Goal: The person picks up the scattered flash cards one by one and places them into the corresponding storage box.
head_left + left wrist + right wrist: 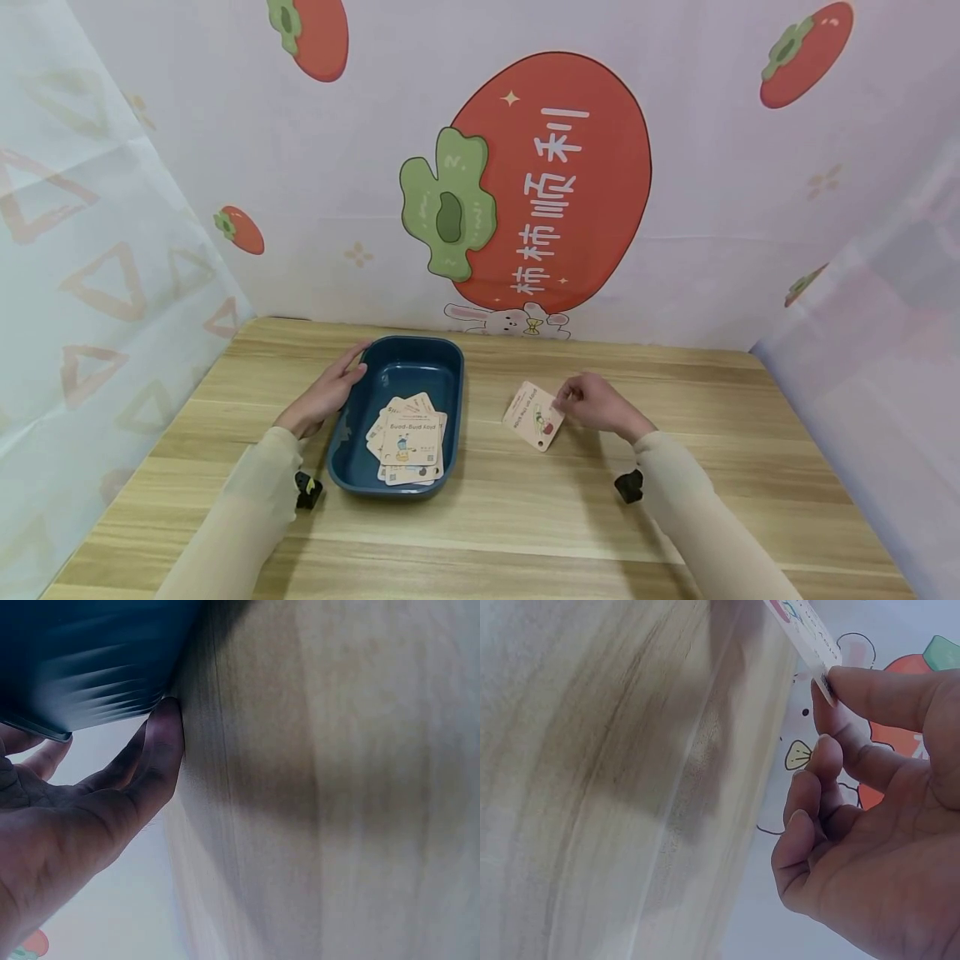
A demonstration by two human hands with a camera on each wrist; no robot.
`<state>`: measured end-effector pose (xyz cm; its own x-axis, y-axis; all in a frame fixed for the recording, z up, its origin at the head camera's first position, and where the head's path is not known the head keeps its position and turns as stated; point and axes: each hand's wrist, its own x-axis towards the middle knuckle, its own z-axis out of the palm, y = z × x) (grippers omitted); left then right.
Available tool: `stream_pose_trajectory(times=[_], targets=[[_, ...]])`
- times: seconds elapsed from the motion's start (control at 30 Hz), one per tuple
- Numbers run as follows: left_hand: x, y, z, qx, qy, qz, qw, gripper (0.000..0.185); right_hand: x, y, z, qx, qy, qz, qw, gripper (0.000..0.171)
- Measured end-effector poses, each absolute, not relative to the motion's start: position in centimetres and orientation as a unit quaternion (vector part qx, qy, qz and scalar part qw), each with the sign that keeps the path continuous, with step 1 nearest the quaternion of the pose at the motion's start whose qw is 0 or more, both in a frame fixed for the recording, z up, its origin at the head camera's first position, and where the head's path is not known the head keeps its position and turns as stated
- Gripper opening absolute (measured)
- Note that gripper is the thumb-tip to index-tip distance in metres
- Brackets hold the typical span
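A dark blue rectangular tray (459,375) stands on the wooden table, a little left of the middle. Several picture cards (408,437) lie loosely piled in its near half; the top one reads "play ping-pong". My left hand (324,398) holds the tray's left rim near the far corner, thumb over the edge and fingers against the outer wall. In the left wrist view, fingertips (163,724) touch that wall low down, close to the tabletop. To the tray's right, my right hand (596,404) pinches one card (534,417) by its edge between thumb and forefinger, picture side up and tilted.
The light wood table (525,533) reaches back to a patterned cloth wall (697,250) with a large printed persimmon. More patterned cloth hangs at the left and right sides. A black wrist device (630,486) sits under the right cuff, another (307,490) under the left.
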<state>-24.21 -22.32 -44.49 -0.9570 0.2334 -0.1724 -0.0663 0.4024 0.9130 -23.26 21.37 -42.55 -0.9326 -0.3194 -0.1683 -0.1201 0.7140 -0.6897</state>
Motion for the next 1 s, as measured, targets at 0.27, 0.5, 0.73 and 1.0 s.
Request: stream_pose_trajectory(times=[0.27, 0.5, 0.73, 1.0], targets=[[-24.3, -22.4, -44.7, 0.052, 0.827, 0.543, 0.135, 0.056, -22.4, 21.6, -42.5, -0.111, 0.897, -0.405, 0.140, 0.010], [-24.3, -22.5, -44.7, 0.051, 0.827, 0.543, 0.138, 0.056, -21.7, 21.0, -42.3, -0.097, 0.890, -0.436, 0.097, 0.011], [-24.3, -22.6, -44.7, 0.050, 0.826, 0.544, 0.138, 0.056, -21.1, 19.4, -41.7, -0.102, 0.888, -0.447, 0.018, 0.009], [-24.2, -22.5, -44.6, 0.054, 0.826, 0.543, 0.138, 0.056, -20.6, 17.6, -40.9, -0.130, 0.877, -0.461, -0.041, 0.008]])
